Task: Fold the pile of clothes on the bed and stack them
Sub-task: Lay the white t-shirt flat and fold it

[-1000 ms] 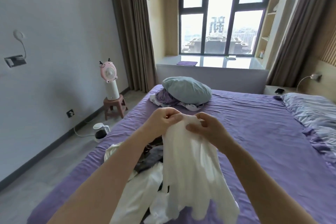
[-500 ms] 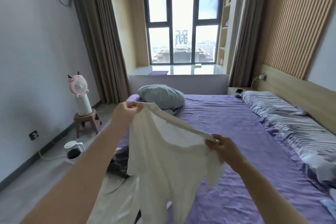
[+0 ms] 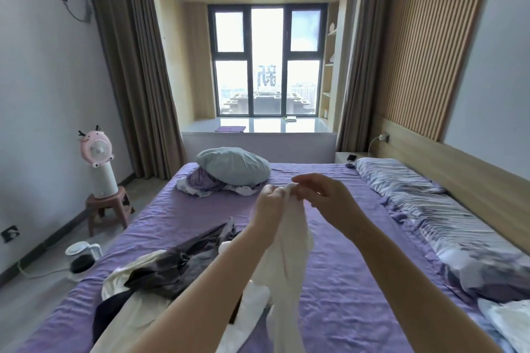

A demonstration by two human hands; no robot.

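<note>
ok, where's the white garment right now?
Head view, centre: the white garment hangs above the purple bed, its top held in the left hand, right hand beside it.

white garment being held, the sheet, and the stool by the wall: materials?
White garment: thin, soft fabric, matte; hangs limp in long folds from the left hand. Could be cotton or a blend.
Sheet: purple woven cloth, matte, finely wrinkled.
Stool: likely moulded plastic, reddish-brown; smooth, with a slight sheen.
</note>
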